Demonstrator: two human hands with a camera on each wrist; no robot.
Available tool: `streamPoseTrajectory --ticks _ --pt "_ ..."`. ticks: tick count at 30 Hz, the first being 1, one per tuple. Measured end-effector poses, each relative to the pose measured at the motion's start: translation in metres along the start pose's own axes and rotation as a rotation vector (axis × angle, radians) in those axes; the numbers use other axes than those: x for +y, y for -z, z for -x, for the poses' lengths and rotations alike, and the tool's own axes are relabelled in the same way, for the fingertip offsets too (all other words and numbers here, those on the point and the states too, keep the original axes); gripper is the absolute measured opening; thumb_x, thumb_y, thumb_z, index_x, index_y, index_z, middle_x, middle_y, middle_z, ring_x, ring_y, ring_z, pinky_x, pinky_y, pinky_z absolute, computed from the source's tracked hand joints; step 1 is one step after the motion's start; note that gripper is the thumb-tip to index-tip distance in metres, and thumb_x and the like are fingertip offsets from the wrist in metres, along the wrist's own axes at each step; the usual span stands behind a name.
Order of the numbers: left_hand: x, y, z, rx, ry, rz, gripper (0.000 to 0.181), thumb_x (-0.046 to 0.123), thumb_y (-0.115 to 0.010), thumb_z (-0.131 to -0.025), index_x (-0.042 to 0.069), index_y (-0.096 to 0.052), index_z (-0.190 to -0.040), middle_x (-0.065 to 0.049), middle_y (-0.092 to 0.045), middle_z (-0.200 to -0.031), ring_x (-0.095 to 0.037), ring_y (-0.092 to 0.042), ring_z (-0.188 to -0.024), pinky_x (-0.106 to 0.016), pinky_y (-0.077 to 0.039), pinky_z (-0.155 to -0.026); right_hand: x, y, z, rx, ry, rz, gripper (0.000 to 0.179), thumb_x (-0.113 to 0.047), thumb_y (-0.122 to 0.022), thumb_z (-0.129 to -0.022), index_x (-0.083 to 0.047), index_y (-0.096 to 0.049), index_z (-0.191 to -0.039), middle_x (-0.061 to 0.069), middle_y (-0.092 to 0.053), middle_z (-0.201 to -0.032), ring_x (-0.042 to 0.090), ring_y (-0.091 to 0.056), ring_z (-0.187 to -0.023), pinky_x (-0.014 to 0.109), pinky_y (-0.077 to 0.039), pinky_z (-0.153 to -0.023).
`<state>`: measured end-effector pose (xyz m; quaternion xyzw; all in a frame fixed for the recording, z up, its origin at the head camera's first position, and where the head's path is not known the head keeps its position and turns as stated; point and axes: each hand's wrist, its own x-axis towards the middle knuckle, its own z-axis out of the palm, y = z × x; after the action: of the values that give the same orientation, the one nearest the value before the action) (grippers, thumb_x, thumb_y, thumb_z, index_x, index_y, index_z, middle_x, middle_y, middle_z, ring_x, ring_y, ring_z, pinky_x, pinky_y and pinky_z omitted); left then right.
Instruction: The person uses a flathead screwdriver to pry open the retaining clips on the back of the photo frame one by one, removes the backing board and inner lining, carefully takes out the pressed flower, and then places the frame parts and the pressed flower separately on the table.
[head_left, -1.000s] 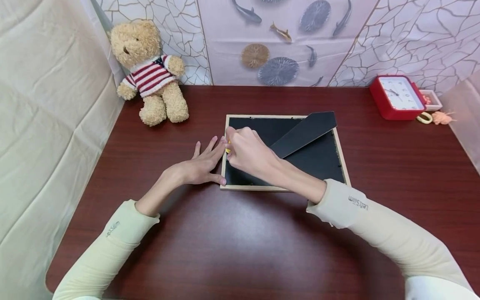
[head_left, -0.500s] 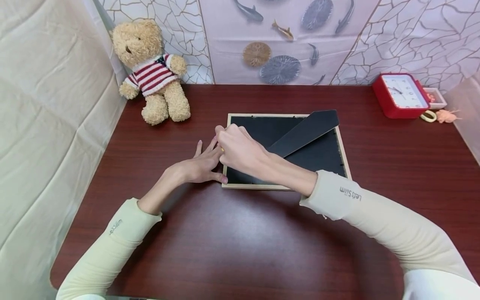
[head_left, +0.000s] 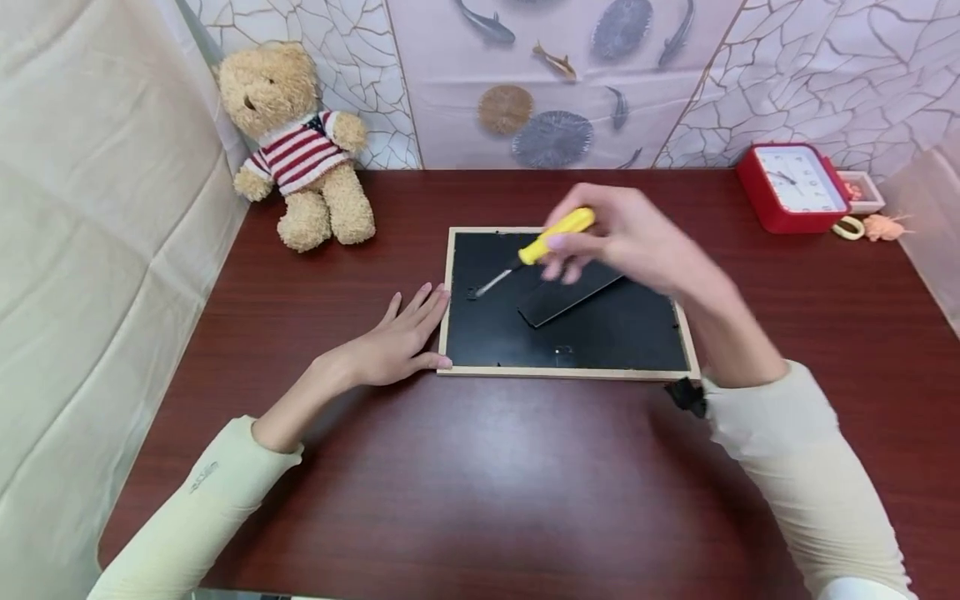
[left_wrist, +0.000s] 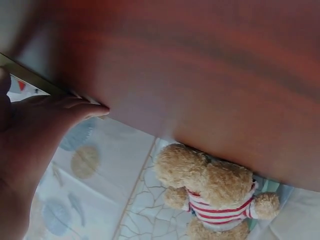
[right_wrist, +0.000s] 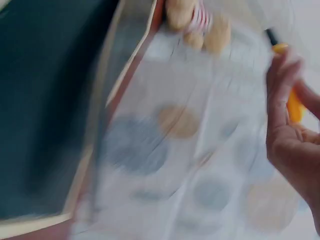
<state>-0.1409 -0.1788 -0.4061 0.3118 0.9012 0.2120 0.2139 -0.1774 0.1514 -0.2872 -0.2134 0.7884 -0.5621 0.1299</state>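
Note:
A picture frame (head_left: 495,372) with a pale wooden rim lies back side up on the table, its black backing board (head_left: 495,333) showing. A black stand leg (head_left: 570,298) runs slantwise across the backing, partly hidden behind my right hand (head_left: 626,237). That hand, raised over the frame, holds a screwdriver (head_left: 557,237) by its yellow handle, shaft slanting down to the left. In the head view the tip overlaps a small dark hanger (head_left: 473,293) near the left rim. My left hand (head_left: 393,340) rests flat, fingers spread, fingertips and thumb at the frame's left edge.
A teddy bear (head_left: 303,158) in a striped sweater sits at the back left by the wall. At the back right stand a red clock (head_left: 795,187), a small box (head_left: 862,193) and an orange trinket (head_left: 885,227). A curtain (head_left: 97,233) hangs along the left.
My right hand has lifted off the frame's left edge and swung up and right with the screwdriver, which now shows fully. My left hand stays at the left edge.

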Motion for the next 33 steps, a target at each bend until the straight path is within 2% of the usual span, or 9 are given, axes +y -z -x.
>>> streamPoseTrajectory --ticks 3,8,11,14,19,22,24,29,33 --pt "0.01 -0.003 0.012 0.012 0.013 -0.045 0.098 0.039 -0.066 -0.11 -0.008 -0.006 -0.173 -0.026 0.0 -0.183 -0.044 0.003 -0.17 -0.073 0.002 -0.132 0.023 0.032 0.02 0.086 0.046 -0.283 0.01 0.005 -0.068 -0.104 0.002 -0.076 -0.11 0.014 -0.077 -0.094 0.021 -0.069 -0.073 0.027 -0.06 -0.07" --pt "0.021 -0.015 0.032 0.056 0.034 -0.121 0.092 0.036 -0.064 -0.112 -0.011 -0.013 -0.171 -0.03 -0.009 -0.181 -0.046 -0.006 -0.17 -0.073 -0.008 -0.132 0.058 0.063 0.038 0.124 0.179 -1.031 0.023 0.006 -0.051 -0.11 0.015 -0.072 -0.116 0.024 -0.072 -0.116 0.033 -0.071 -0.104 0.034 -0.063 -0.098" --pt "0.029 -0.024 0.039 0.094 0.054 -0.162 0.086 0.035 -0.062 -0.113 -0.014 -0.019 -0.169 -0.033 -0.016 -0.178 -0.047 -0.012 -0.169 -0.073 -0.014 -0.131 0.068 0.085 0.037 0.14 0.123 -1.277 0.025 0.004 -0.048 -0.112 0.02 -0.067 -0.115 0.032 -0.069 -0.116 0.039 -0.071 -0.099 0.036 -0.064 -0.088" --pt "0.037 -0.033 0.041 0.134 0.063 -0.197 0.081 0.032 -0.06 -0.114 -0.017 -0.022 -0.167 -0.036 -0.02 -0.176 -0.049 -0.016 -0.167 -0.074 -0.019 -0.129 0.076 0.113 0.03 0.21 -0.058 -1.074 0.027 -0.003 -0.052 -0.113 0.013 -0.073 -0.114 0.023 -0.074 -0.108 0.03 -0.07 -0.084 0.026 -0.054 -0.064" --pt "0.044 -0.043 0.039 0.213 0.052 -0.281 0.075 0.026 -0.06 -0.114 -0.02 -0.027 -0.163 -0.04 -0.028 -0.172 -0.052 -0.026 -0.164 -0.075 -0.027 -0.126 0.103 0.143 0.012 0.222 -0.401 -0.174 0.028 -0.026 -0.064 -0.112 -0.016 -0.077 -0.135 -0.01 -0.07 -0.095 0.007 -0.06 -0.072 0.018 -0.038 -0.052" --pt "0.047 -0.046 0.037 0.273 0.036 -0.342 0.071 0.023 -0.062 -0.113 -0.021 -0.033 -0.161 -0.039 -0.036 -0.169 -0.051 -0.035 -0.161 -0.075 -0.033 -0.123 0.123 0.145 0.004 0.107 -0.486 0.119 0.051 -0.036 -0.056 -0.115 -0.013 -0.056 -0.16 -0.016 -0.062 -0.096 0.005 -0.057 -0.078 0.018 -0.041 -0.057" --pt "0.049 -0.048 0.035 0.302 0.03 -0.378 0.069 0.023 -0.063 -0.112 -0.02 -0.036 -0.16 -0.037 -0.041 -0.167 -0.05 -0.039 -0.159 -0.075 -0.035 -0.122 0.134 0.143 0.002 0.052 -0.503 0.167 0.058 -0.039 -0.052 -0.116 -0.004 -0.047 -0.163 -0.013 -0.062 -0.094 0.007 -0.057 -0.08 0.02 -0.042 -0.059" --pt "0.047 -0.05 0.03 0.333 0.052 -0.43 0.068 0.025 -0.062 -0.112 -0.016 -0.039 -0.161 -0.032 -0.045 -0.167 -0.045 -0.043 -0.159 -0.075 -0.032 -0.124 0.142 0.135 0.002 0.045 -0.502 0.219 0.048 -0.039 -0.052 -0.116 0.0 -0.056 -0.144 -0.003 -0.061 -0.082 0.012 -0.056 -0.073 0.023 -0.041 -0.057" --pt "0.039 -0.042 0.024 0.33 0.077 -0.421 0.067 0.025 -0.061 -0.112 -0.012 -0.038 -0.164 -0.028 -0.044 -0.169 -0.045 -0.042 -0.159 -0.077 -0.026 -0.125 0.137 0.138 0.009 0.033 -0.507 0.298 0.055 -0.039 -0.05 -0.117 0.004 -0.051 -0.152 -0.002 -0.063 -0.086 0.012 -0.058 -0.077 0.023 -0.042 -0.057"
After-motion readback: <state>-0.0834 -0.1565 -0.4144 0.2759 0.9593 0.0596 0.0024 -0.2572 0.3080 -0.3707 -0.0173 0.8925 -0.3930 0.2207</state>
